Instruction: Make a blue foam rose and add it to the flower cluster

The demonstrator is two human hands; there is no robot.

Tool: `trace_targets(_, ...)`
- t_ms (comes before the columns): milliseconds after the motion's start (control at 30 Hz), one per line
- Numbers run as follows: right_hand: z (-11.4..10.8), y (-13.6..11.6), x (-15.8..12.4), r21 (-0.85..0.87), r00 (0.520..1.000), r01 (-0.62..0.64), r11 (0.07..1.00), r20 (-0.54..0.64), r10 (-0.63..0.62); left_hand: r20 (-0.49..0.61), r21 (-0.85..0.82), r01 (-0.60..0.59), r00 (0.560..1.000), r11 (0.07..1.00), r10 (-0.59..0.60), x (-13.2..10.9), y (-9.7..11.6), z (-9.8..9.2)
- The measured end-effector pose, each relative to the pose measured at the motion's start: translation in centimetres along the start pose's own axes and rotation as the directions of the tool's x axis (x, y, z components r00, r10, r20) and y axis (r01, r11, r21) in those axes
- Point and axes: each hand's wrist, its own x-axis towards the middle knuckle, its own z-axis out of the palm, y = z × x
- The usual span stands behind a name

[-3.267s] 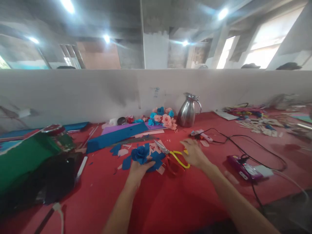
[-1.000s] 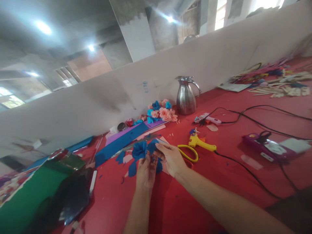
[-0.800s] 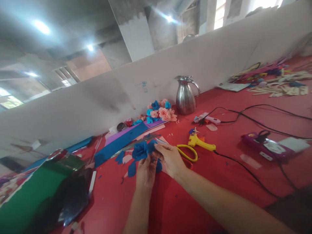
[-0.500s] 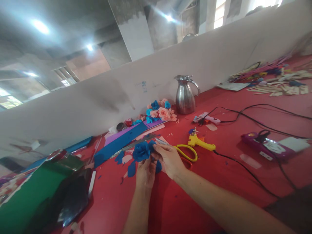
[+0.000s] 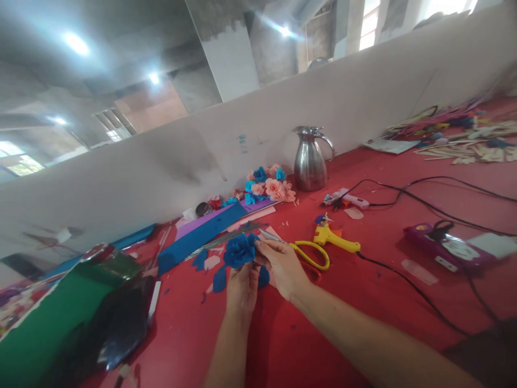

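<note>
My left hand (image 5: 241,283) is closed around the base of a blue paper flower (image 5: 237,250), holding it upright over the red table. My right hand (image 5: 278,264) pinches a blue paper petal (image 5: 252,238) against the flower's right side. The petal's lower part is hidden by my fingers. Scissors with a yellow handle (image 5: 319,256) lie just beyond my right hand, their blades partly covered. Loose blue petals (image 5: 219,279) and a pink petal (image 5: 212,262) lie left of the flower.
A yellow glue gun (image 5: 337,238) and a pink glue gun (image 5: 350,199) lie to the right with black cords. Behind stand a steel jug (image 5: 310,167) and a bunch of pink and blue paper flowers (image 5: 274,187). A purple power strip (image 5: 444,245) sits at right, a green box (image 5: 44,307) at left.
The petal in my right hand has come closer to the flower and now meets its side. The whole view has shifted slightly; the things on the table have stayed put.
</note>
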Motion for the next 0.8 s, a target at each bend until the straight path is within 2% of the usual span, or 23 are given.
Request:
trace_targets(133, 0.1, -0.05, -0.16, -0.023, 1.0, 0.009, 1.0, -0.001, -0.009, 0.019, 0.055, -0.018, 1.0, 0.998, 0.017, -0.25, 0.18, 0.32)
trace_targets(267, 0.3, -0.24, -0.34, -0.013, 1.0, 0.002, 1.0, -0.017, -0.002, 0.0, 0.054, -0.033, 0.999, 0.998, 0.033, -0.39, 0.27, 0.41)
trace_targets(400, 0.29, -0.25, -0.43, 0.011, 0.999, 0.002, 1.0, -0.04, -0.001, 0.033, 0.019, -0.044, 0.999, 0.999, 0.043, -0.23, 0.12, 0.0)
trace_targets(567, -0.09, 0.18, -0.26, -0.062, 0.999, 0.023, 0.998, 0.031, -0.021, 0.075, -0.016, -0.048, 0.996, 0.999, 0.049, -0.09, 0.08, -0.21)
trace_targets(800, -0.48, 0.32, -0.03, -0.213, 0.994, 0.075, 0.974, 0.099, -0.055, 0.13, 0.063, -0.06, 0.99, 0.996, 0.051, -0.45, 0.64, -0.09)
